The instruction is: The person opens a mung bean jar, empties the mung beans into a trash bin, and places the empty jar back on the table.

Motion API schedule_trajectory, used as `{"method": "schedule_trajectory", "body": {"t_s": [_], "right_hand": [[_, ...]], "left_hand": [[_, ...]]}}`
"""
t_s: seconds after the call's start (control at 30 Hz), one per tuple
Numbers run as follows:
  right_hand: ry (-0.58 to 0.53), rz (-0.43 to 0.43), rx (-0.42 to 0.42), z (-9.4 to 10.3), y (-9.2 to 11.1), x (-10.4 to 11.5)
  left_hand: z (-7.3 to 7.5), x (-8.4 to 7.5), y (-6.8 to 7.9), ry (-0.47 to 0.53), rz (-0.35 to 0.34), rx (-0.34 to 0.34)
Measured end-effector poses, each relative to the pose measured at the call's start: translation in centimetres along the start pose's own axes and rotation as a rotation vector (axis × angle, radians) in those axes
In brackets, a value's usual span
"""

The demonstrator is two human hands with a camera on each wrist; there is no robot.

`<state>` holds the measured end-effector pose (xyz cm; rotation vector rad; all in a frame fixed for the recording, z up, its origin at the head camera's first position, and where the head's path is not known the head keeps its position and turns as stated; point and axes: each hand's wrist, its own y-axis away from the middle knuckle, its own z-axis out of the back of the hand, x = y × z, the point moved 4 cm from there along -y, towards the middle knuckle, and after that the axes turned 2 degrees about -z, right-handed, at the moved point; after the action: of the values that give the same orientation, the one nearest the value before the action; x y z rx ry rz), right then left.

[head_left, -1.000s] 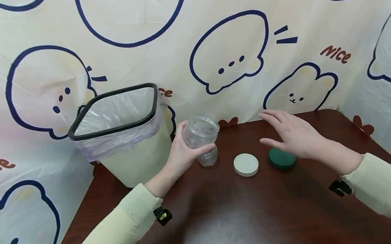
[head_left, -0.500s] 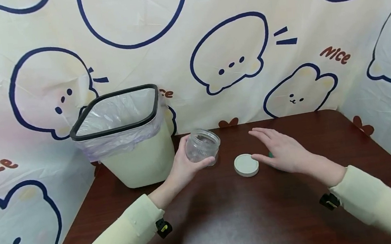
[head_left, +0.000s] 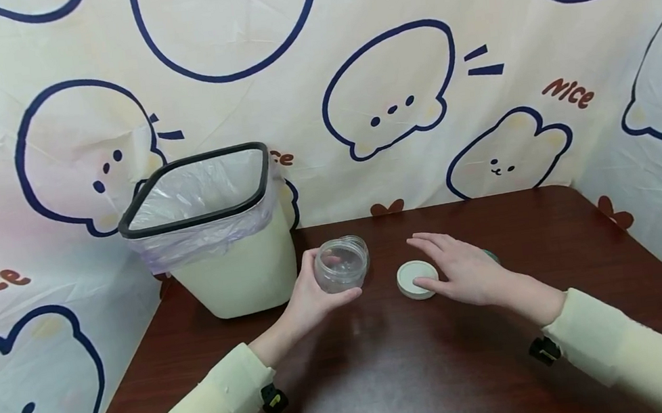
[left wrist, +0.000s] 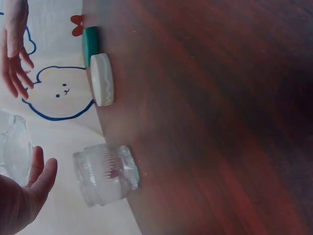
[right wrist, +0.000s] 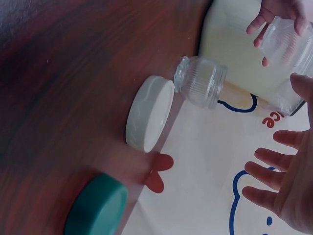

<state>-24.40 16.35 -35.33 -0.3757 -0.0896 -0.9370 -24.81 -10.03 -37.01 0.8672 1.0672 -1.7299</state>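
Note:
My left hand holds a clear ribbed glass jar above the table, its fingers and thumb around the side. A second clear jar stands on the table behind it, mostly covered by the held one in the head view. With fingers spread and nothing in its grasp, my right hand hovers over the lids. Its thumb overlaps the white round lid lying flat on the table. Beside that lies a green lid, almost wholly hidden behind the right hand in the head view.
At the left of the dark wooden table stands a pale trash bin with a black rim and a plastic liner. A cartoon-printed cloth hangs along the table's back and sides.
The left hand has lowered the held jar and brought it nearer to me. My right hand has moved left and down, from over the green lid toward the white one.

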Motion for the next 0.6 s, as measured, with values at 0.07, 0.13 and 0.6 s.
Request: {"method": "schedule_trajectory", "body": {"t_s": [0.07, 0.13, 0.6], "right_hand": [[-0.006, 0.014, 0.008, -0.3, -0.1, 0.3], [-0.003, 0.028, 0.021, -0.6, -0.1, 0.5], [-0.036, 0.018, 0.099, -2.7, -0.2, 1.5]], "left_hand": [[-0.1, 0.4, 0.2, -0.009, 0.015, 0.002], [-0.1, 0.7, 0.3, -0.014, 0.033, 0.006], [-0.8, 3.0, 1.2, -0.141, 0.112, 0.025]]}}
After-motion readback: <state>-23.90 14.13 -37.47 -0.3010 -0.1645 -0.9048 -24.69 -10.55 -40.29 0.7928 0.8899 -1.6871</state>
